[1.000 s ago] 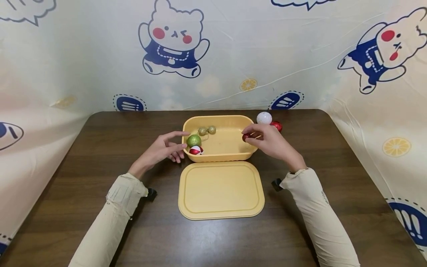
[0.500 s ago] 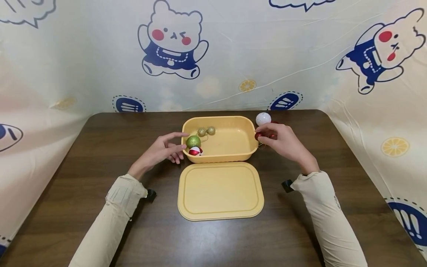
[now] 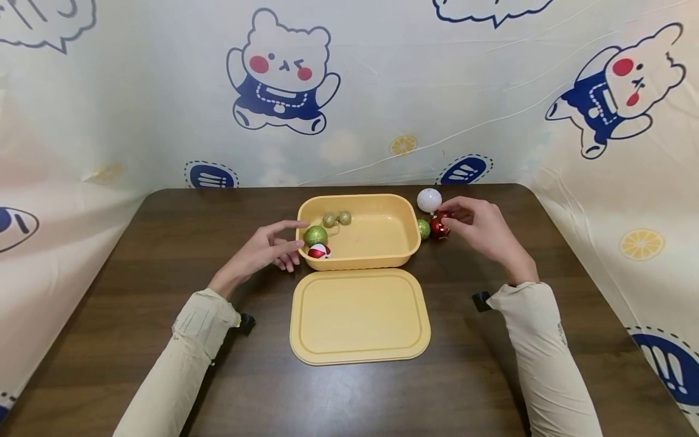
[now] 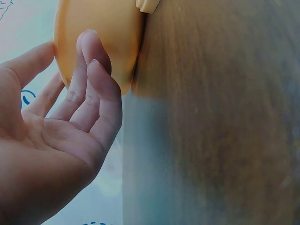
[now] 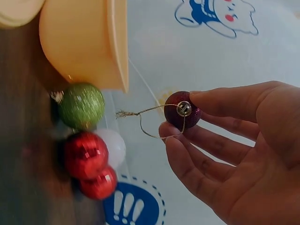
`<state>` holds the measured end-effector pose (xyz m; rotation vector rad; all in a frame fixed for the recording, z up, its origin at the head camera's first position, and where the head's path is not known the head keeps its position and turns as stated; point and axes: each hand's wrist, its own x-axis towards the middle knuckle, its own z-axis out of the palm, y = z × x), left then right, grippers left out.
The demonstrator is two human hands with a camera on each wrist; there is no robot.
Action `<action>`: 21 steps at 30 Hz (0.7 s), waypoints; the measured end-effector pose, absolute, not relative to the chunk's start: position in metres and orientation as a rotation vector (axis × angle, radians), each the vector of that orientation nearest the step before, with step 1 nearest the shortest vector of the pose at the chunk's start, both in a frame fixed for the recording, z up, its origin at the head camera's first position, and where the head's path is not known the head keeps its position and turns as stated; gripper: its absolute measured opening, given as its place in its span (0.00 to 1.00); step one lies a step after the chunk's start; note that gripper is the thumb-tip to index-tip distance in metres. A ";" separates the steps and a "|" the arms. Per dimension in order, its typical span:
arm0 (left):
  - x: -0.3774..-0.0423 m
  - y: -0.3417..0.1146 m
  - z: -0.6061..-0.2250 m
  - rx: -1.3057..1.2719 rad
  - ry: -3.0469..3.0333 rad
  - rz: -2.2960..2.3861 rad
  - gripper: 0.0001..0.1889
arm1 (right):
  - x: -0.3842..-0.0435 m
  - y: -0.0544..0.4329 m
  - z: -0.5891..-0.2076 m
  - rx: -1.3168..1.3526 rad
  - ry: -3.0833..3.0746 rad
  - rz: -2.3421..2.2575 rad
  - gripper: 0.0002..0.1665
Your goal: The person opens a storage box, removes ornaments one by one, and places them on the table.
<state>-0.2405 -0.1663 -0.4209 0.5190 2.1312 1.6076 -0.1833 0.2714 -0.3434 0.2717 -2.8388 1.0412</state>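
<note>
The right hand's fingers (image 5: 194, 98) pinch the dark red ball (image 5: 174, 112), whose gold cord loops free; the right wrist view shows it held clear of the other balls. The left hand (image 3: 267, 246) has its fingers apart, thumb and forefinger touching the left rim of the box (image 3: 371, 263).

Just below the right hand (image 3: 480, 227), on the desk (image 3: 480, 382), lie two red balls (image 5: 86, 154) with a white ball (image 3: 429, 200) and a small green ball (image 3: 423, 229), which sits just beside the box's right end. Inside the box, toward its left, are a large green ball (image 3: 315, 237), a red-and-white ball (image 3: 319, 250) and two gold balls (image 3: 329, 220). The lid (image 3: 360, 318) lies flat in front.

The unloading looks about halfway: four balls are out, one is in hand and not yet set down, and four seem left inside.

A second ago the right fingers were over the inside of the box with the dark red ball; now they are past its right end, and the small green ball is uncovered. The left hand and the four balls inside look unchanged.
</note>
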 end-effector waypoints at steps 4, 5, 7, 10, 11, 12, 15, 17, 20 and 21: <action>-0.240 -0.166 -0.421 0.523 2.132 1.608 0.28 | -0.182 0.282 -0.341 0.217 -2.830 1.005 0.14; -0.240 -0.166 -0.421 0.522 2.133 1.609 0.28 | -0.182 0.284 -0.341 0.207 -2.831 0.999 0.14; -0.240 -0.166 -0.421 0.522 2.137 1.608 0.28 | -0.181 0.289 -0.340 0.192 -2.830 0.992 0.14; -0.240 -0.167 -0.420 0.526 2.146 1.602 0.28 | -0.182 0.295 -0.342 0.187 -2.826 0.972 0.14; -0.239 -0.167 -0.419 0.527 2.148 1.601 0.28 | -0.183 0.297 -0.342 0.185 -2.825 0.963 0.14; -0.239 -0.167 -0.419 0.529 2.151 1.597 0.28 | -0.183 0.299 -0.343 0.185 -2.820 0.953 0.14; -0.240 -0.167 -0.419 0.527 2.155 1.590 0.29 | -0.184 0.304 -0.345 0.171 -2.822 0.937 0.14; -0.240 -0.167 -0.419 0.524 2.155 1.589 0.29 | -0.184 0.306 -0.346 0.160 -2.829 0.938 0.14; -0.240 -0.166 -0.420 0.521 2.150 1.590 0.30 | -0.184 0.309 -0.348 0.152 -2.846 0.944 0.14; -0.241 -0.166 -0.421 0.522 2.148 1.591 0.30 | -0.185 0.309 -0.348 0.151 -2.852 0.944 0.14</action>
